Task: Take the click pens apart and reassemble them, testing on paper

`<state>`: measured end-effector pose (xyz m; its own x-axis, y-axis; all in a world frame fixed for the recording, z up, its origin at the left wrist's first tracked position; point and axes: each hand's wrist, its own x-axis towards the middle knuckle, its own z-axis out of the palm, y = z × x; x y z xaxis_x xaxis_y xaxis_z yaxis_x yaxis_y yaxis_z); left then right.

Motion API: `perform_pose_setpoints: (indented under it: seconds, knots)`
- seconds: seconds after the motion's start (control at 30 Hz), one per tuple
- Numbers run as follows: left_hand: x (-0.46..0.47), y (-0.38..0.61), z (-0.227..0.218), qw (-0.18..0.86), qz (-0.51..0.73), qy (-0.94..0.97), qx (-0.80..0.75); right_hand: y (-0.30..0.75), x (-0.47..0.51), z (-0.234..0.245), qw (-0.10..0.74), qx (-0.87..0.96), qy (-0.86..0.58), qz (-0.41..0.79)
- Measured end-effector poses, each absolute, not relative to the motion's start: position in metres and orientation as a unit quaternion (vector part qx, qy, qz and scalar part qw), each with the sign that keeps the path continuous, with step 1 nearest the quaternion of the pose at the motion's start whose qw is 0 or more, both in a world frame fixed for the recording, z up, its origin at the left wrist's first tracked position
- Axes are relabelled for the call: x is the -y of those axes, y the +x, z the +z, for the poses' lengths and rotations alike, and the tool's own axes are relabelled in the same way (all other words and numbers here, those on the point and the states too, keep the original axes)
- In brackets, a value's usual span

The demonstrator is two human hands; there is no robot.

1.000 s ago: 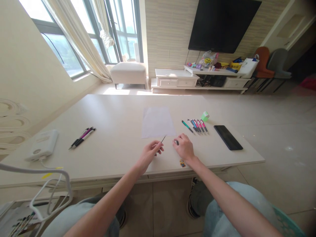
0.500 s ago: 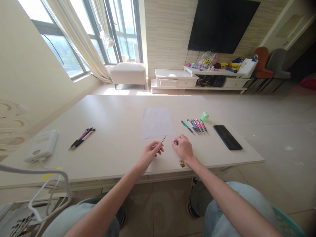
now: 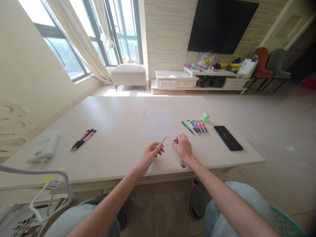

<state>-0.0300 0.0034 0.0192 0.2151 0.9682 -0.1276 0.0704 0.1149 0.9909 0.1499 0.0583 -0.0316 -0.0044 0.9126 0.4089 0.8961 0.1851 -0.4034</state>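
Observation:
Between thumb and fingers, my left hand [image 3: 153,150] pinches a thin dark pen refill [image 3: 164,139], its tip slanting up to the right. My right hand [image 3: 182,146] is closed close by, with a small dark pen part [image 3: 176,142] showing at the fingertips; most of it is hidden by the fingers. A small gap separates the two hands. Just beyond them lies a white sheet of paper [image 3: 158,121]. A cartoon sticker [image 3: 182,164] is on the table edge below my right wrist. Several colored pens [image 3: 198,127] lie in a row past my right hand, beside a green pen [image 3: 188,128].
A light green container [image 3: 204,117] stands behind the pens, and a black phone [image 3: 228,138] lies to their right. On the left are several more pens [image 3: 83,140] and a white power socket block [image 3: 43,147] with a cable. All rest on the white table [image 3: 116,121].
Both hands stay almost in place, still holding the same items. The whole view has shifted very slightly downward.

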Motion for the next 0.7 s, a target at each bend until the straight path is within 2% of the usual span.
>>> perform_pose_setpoints:
  seconds: [0.1, 0.2, 0.27, 0.37, 0.53, 0.63, 0.7]
  knots:
    - [-0.004, -0.030, 0.020, 0.569, 0.403, 0.529, -0.482, 0.148, -0.054, -0.018, 0.359, 0.684, -0.631, 0.071]
    - [-0.003, -0.031, 0.019, 0.576, 0.405, 0.525, -0.479, 0.141, -0.037, 0.001, 0.437, 0.656, -0.568, 0.237]
    - [-0.002, -0.030, 0.019, 0.584, 0.400, 0.530, -0.467, 0.135, -0.020, 0.010, 0.447, 0.631, -0.502, 0.387]
    - [0.001, -0.029, 0.020, 0.607, 0.383, 0.550, -0.426, 0.128, 0.000, 0.016, 0.473, 0.575, -0.465, 0.479]
    - [0.004, -0.026, 0.018, 0.629, 0.354, 0.560, -0.407, 0.144, -0.001, 0.033, 0.514, 0.558, -0.469, 0.453]
    - [0.001, -0.027, 0.011, 0.618, 0.372, 0.538, -0.435, 0.167, -0.009, 0.044, 0.580, 0.561, -0.498, 0.317]
    - [-0.002, -0.029, 0.006, 0.610, 0.395, 0.520, -0.449, 0.179, -0.011, 0.040, 0.569, 0.597, -0.524, 0.214]
